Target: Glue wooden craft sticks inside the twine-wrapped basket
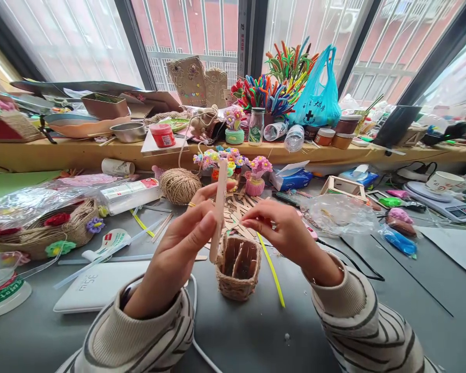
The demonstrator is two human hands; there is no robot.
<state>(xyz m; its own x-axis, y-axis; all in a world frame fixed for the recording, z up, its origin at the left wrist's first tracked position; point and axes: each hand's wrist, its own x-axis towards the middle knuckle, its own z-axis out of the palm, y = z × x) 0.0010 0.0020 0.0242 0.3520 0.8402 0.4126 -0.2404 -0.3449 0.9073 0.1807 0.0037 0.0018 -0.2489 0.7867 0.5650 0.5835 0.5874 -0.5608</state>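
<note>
My left hand pinches a flat wooden craft stick and holds it upright above a small twine-wrapped basket on the grey table. Close to the stick's right, my right hand has its fingertips pressed together; what they pinch is too small to make out. A pile of loose wooden sticks lies just behind both hands. A yellow strip runs along the table under my right wrist.
A ball of twine, a glue tube and a woven basket with flowers lie to the left. Small flower pots, a tissue pack, a plastic bag and clay pieces sit behind and right. A white tablet lies near left.
</note>
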